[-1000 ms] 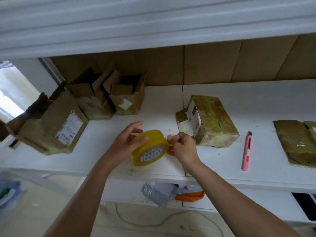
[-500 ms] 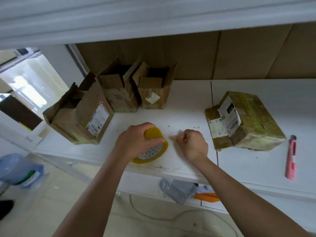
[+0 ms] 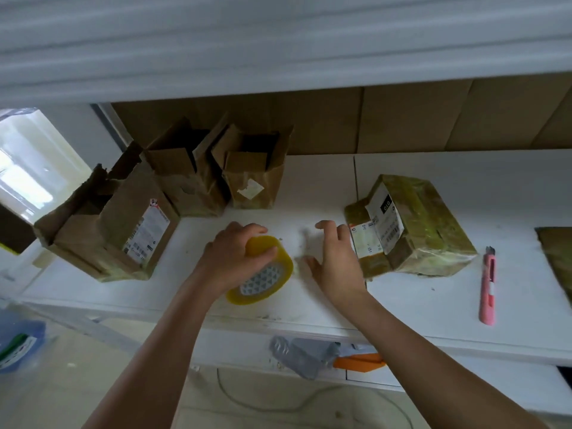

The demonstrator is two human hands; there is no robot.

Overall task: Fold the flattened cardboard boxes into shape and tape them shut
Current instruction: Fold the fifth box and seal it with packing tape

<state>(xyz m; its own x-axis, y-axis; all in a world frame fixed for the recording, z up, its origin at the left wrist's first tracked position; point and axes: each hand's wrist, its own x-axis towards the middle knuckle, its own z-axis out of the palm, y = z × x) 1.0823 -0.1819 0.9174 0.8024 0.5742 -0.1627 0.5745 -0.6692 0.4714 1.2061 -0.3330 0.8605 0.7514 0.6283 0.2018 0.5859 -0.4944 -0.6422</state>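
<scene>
Since prior frame our right hand unpinched, fingers now spread | left hand clamps tape roll | taped box at 3 o'clock

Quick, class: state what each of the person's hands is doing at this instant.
Left hand: grips the round yellow roll of packing tape.
Right hand: open, fingers spread, holding nothing.

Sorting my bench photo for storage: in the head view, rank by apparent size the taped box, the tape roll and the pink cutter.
1. Taped box, plainly largest.
2. Tape roll, partly covered by the left hand.
3. Pink cutter, long but thin; smallest in area.
</scene>
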